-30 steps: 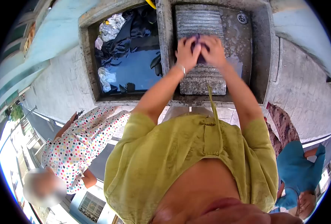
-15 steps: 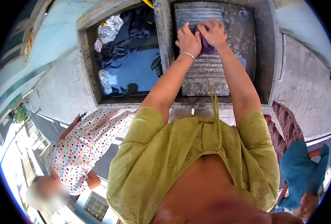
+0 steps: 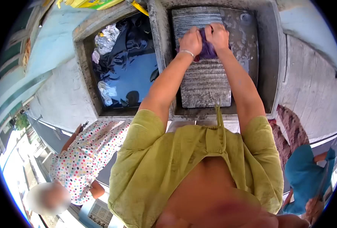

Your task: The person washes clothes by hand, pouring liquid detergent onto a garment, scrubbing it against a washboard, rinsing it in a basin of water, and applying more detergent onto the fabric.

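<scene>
A bunched purple cloth (image 3: pixel 207 50) lies on the ridged washboard slab (image 3: pixel 206 81) in the right basin. My left hand (image 3: pixel 191 41), with a pale bangle on its wrist, is closed on the left side of the cloth. From the right, my right hand (image 3: pixel 218 36) grips the same cloth with its fingers curled over it. Between my hands the purple fabric bulges out, and some of it shows past both wrists.
Left of the divider (image 3: pixel 159 34), a water-filled basin (image 3: pixel 77 49) holds dark clothes (image 3: pixel 132 40) and white cloths (image 3: pixel 107 40). A yellow pipe (image 3: pixel 140 7) sticks out above it. One person (image 3: pixel 84 159) stands at left, another (image 3: pixel 307 174) at right.
Both hands stay on the purple cloth, and more of it now shows between and beside them. The view has shifted slightly, bringing a yellow-green packet into sight at the top.
</scene>
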`<state>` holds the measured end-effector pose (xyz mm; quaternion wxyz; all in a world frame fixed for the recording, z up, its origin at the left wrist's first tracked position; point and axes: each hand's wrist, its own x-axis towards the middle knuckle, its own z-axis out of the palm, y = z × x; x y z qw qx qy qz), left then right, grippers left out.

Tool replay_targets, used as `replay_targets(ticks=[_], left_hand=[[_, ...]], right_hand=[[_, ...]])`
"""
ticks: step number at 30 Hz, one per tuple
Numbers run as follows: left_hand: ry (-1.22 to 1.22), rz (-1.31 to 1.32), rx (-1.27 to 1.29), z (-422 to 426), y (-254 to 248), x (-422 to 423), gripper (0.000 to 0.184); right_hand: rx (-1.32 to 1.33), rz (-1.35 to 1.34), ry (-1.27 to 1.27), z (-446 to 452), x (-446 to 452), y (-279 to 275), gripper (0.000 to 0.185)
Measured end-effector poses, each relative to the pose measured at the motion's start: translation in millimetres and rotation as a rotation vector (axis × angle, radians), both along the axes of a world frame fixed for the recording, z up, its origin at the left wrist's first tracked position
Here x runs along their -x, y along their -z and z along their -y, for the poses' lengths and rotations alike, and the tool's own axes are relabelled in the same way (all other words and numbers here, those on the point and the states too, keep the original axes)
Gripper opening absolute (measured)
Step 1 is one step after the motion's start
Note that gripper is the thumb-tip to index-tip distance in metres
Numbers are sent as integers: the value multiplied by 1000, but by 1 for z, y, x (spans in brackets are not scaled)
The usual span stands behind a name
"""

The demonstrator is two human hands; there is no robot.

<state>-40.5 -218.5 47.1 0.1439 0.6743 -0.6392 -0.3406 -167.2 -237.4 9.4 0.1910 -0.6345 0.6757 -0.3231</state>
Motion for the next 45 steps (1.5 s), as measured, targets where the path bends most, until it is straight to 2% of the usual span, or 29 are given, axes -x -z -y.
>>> replay_targets(ticks=[2, 4, 5, 6, 7, 8, 9, 10, 11, 12, 13, 14, 15, 16, 17, 18, 19, 20, 21, 22, 26, 28, 30, 32, 36, 38, 40, 44, 45], left_hand=[[2, 39, 96, -7, 9, -6, 30], [118, 143, 152, -7, 6, 1, 37], [92, 122, 98, -19, -43, 17, 38], [131, 194, 365, -21, 15, 2, 40], [478, 169, 192, -1, 62, -17, 43], [801, 350, 475, 31, 159, -51, 42], [1055, 778, 892, -15, 28, 1, 44], [1069, 613, 572, 11, 79, -44, 48], [1011, 459, 268, 35, 127, -89, 52], [452, 207, -114, 7, 46, -55, 57], [472, 234, -85, -17, 7, -54, 60], [480, 209, -35, -30, -9, -40, 64], [497, 180, -61, -41, -23, -37, 67], [506, 186, -61, -44, -22, -41, 67], [523, 153, -65, -46, -20, -52, 67], [537, 108, -61, -47, -16, -59, 67], [533, 107, -77, -48, -12, -65, 68], [544, 113, -71, -44, 3, -83, 68], [531, 68, -124, -36, 23, -103, 69], [521, 14, -169, -30, 34, -105, 69], [475, 48, -275, -45, 5, -91, 71], [433, 69, -285, -40, 8, -91, 73], [429, 39, -252, -31, 25, -95, 73], [459, 59, -257, -23, 41, -107, 74], [422, -48, -229, -47, 14, -97, 72], [304, -229, -193, -73, -15, -81, 70], [294, -135, -189, -79, -27, -83, 68], [236, -132, -104, -96, -54, -81, 65], [205, -187, -89, -98, -42, -85, 65]], right_hand=[[-215, -176, 100, -7, -6, -24, 30], [-369, -241, 24, -29, -3, -35, 37], [-479, -252, -22, -42, -1, -62, 45], [-451, -410, 39, -57, -7, -70, 51], [-499, -423, 10, -77, -4, -97, 56], [-434, -257, 109, -89, -13, -82, 45], [-505, 48, -64, -114, 2, -150, 42], [-377, 253, -189, -138, 27, -170, 38], [-194, 487, -320, -159, 38, -181, 34], [164, 415, -295, -187, 62, -185, 28], [100, 324, -209, -223, 95, -220, 33], [-59, 237, -132, -254, 129, -246, 33], [-249, 360, 41, -282, 156, -260, 30], [-101, 196, 163, -317, 188, -277, 28], [-485, 389, 446, -342, 194, -312, 26], [-289, 368, 456, -374, 200, -314, 24], [-240, 230, 540, -401, 198, -321, 24], [-251, 238, 587, -426, 197, -321, 23], [-310, 411, 680, -440, 191, -330, 22], [-299, 407, 691, -452, 191, -329, 22], [-326, 486, 749, -481, 169, -340, 21], [-428, 412, 749, -490, 166, -338, 20], [-312, 361, 563, -515, 184, -301, 30], [-315, 311, 508, -503, 179, -305, 31], [-264, 285, 467, -469, 176, -307, 23], [-258, 359, 401, -450, 182, -308, 23], [-400, 372, 369, -425, 187, -304, 24], [-292, 566, 199, -360, 179, -281, 21], [-326, 578, 140, -339, 174, -275, 22]])
